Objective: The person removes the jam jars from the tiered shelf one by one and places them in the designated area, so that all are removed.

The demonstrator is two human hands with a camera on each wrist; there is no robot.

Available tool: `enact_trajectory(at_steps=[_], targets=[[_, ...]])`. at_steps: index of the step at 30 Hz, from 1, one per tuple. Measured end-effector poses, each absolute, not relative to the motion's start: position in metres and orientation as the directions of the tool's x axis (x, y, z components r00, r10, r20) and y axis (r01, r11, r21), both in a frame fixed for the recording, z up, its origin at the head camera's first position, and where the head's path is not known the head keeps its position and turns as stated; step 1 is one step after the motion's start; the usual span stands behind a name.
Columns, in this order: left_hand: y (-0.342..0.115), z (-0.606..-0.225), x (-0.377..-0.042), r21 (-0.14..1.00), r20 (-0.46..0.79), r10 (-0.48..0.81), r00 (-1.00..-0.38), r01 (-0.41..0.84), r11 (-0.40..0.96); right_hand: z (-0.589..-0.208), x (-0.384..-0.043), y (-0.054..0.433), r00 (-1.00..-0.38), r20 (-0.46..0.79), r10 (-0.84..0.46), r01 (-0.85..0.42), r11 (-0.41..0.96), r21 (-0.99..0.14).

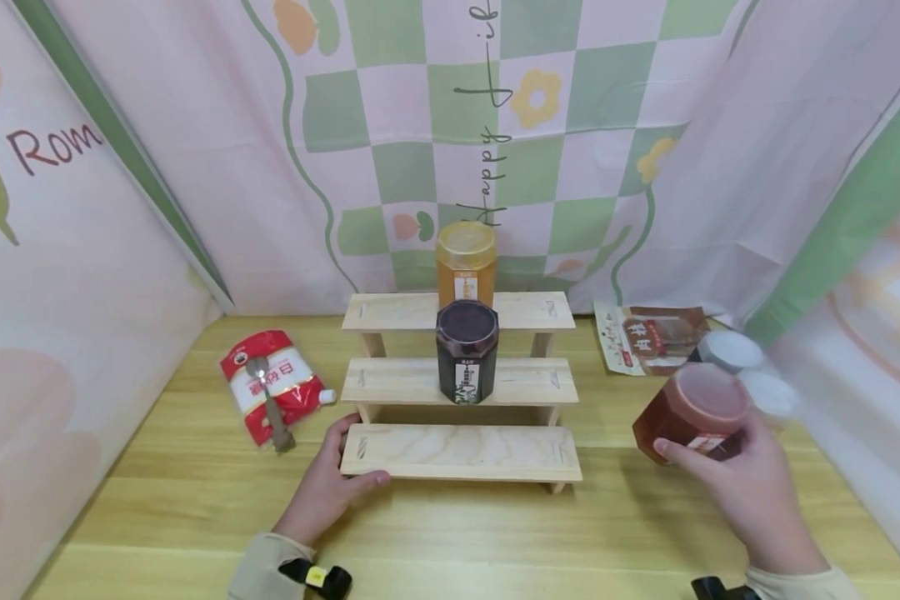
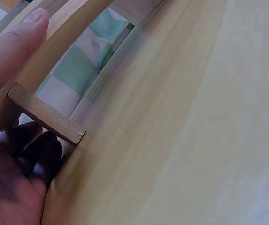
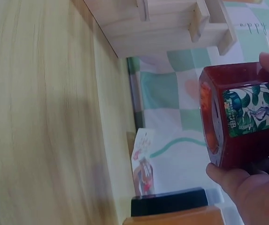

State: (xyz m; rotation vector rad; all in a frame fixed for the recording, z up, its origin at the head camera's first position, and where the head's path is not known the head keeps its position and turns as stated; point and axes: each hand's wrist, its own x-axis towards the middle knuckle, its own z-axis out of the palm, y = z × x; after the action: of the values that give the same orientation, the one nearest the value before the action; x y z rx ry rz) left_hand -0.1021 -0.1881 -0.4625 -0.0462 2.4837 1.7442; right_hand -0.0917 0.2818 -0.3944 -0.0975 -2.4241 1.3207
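Note:
A three-step wooden display shelf [image 1: 461, 450] stands on the table. My left hand [image 1: 321, 492] grips the left end of its lowest step, thumb along the front edge. In the left wrist view, curled fingers [image 2: 47, 154] lie beside the shelf's end leg [image 2: 47, 115]. My right hand [image 1: 753, 487] holds a reddish-brown jar [image 1: 663, 408], tilted and raised above the table right of the shelf. The right wrist view shows its leafy printed label and flat base. On the middle step sits a dark purple jar [image 1: 453, 358]; behind it, a yellow honey-coloured jar [image 1: 446, 271] stands on the top step.
Two white-lidded jars [image 1: 731, 350] stand at the right, partly hidden by the raised jar. A brown and white food packet [image 1: 663, 337] lies behind them. At the left, a spoon [image 1: 273, 412] lies across a red and white spouted pouch [image 1: 240, 367]. Patterned curtains [image 1: 390, 100] hang behind the table.

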Motion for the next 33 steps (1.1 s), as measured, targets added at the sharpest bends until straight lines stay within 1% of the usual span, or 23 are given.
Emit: enact_trajectory(at_steps=[4,13,17,22,30,33], targets=[[-0.189,-0.463,-0.103,0.940,-0.103,0.033,-0.994,-0.086,0.331,-0.396,-0.090,0.286,-0.928,0.276,0.249,-0.103,0.540,-0.835],[-0.190,-0.463,-0.105,0.936,-0.094,0.035,-0.995,-0.076,0.345,-0.404,-0.080,0.294,-0.924,0.208,0.320,-0.022,0.499,-0.866],[-0.191,-0.464,-0.105,0.938,-0.094,0.036,-0.995,-0.076,0.338,-0.408,-0.078,0.299,-0.926,0.187,0.328,-0.022,0.449,-0.893],[-0.191,-0.464,-0.104,0.936,-0.097,0.029,-0.995,-0.081,0.342,-0.416,-0.073,0.307,-0.928,0.143,0.344,0.008,0.402,-0.916],[-0.189,-0.466,-0.104,0.946,-0.102,0.039,-0.994,-0.085,0.313,-0.428,-0.066,0.326,-0.915,0.109,0.389,0.097,0.474,-0.875],[-0.188,-0.465,-0.104,0.945,-0.099,0.032,-0.995,-0.083,0.317,-0.432,-0.065,0.334,-0.909,0.081,0.408,0.148,0.500,-0.853]])
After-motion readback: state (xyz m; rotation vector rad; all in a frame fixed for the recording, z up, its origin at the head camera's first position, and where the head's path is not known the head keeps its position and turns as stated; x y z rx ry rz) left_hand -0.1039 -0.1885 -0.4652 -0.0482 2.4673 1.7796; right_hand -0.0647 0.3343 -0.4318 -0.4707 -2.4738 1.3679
